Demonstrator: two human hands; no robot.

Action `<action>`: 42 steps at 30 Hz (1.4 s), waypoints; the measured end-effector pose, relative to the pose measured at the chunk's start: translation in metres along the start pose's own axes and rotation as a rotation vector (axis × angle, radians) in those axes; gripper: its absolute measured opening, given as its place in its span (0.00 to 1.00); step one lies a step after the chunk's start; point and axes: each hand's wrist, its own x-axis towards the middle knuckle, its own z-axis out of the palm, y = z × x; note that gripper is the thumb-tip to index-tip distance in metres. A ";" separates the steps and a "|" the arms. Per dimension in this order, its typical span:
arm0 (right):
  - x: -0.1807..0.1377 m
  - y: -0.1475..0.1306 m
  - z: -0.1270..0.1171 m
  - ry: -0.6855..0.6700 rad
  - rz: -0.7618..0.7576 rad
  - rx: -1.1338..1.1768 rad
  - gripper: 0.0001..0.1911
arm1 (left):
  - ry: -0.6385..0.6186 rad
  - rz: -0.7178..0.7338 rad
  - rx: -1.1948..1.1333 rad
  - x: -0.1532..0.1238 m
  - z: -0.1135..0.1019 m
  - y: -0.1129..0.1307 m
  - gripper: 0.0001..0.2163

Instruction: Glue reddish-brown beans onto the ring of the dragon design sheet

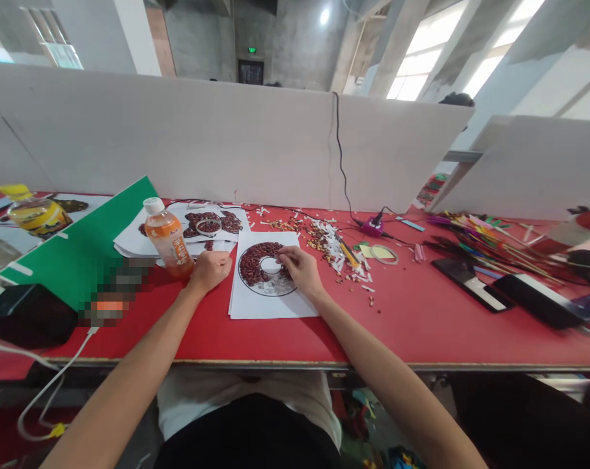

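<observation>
In front of me lies a white paper sheet (246,307) printed with a ring. Dark red beans (256,256) cover much of that ring, while its lower right part shows bare grey print. My right hand (301,268) rests over the ring's right side with thumb and fingers pinched together; whatever is between the fingertips is too small to make out. Just left of the sheet, my left hand (211,270) is curled into a fist on the red table, and its inside is hidden. An orange drink bottle (168,238) stands right beside that fist.
Bean-covered sheets (211,225) lie behind the bottle, with a green board (87,241) leaning at left. White scraps and loose beans (331,244), a tape roll (383,254) and a purple power hub (373,226) sit at right. A white partition (202,143) closes the back.
</observation>
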 end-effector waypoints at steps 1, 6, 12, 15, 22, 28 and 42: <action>-0.002 -0.001 0.000 -0.012 -0.010 -0.032 0.13 | -0.010 -0.003 -0.003 -0.001 0.000 0.001 0.19; -0.009 -0.004 0.000 -0.078 -0.088 -0.255 0.05 | -0.036 -0.016 -0.001 -0.001 -0.002 0.004 0.18; -0.011 -0.002 0.004 -0.137 -0.157 -0.446 0.03 | -0.059 -0.023 0.013 0.000 -0.003 0.006 0.18; -0.011 0.000 0.006 -0.154 -0.172 -0.495 0.03 | -0.083 -0.020 0.015 0.000 -0.002 0.008 0.18; -0.012 0.002 0.006 -0.173 -0.185 -0.553 0.04 | -0.118 -0.022 0.019 0.000 -0.002 0.009 0.18; -0.015 -0.002 0.003 -0.199 -0.225 -0.596 0.07 | -0.138 -0.037 0.027 -0.001 -0.002 0.009 0.18; -0.006 0.002 -0.012 -0.415 -0.426 -0.738 0.26 | -0.178 -0.097 0.030 0.005 0.001 0.011 0.19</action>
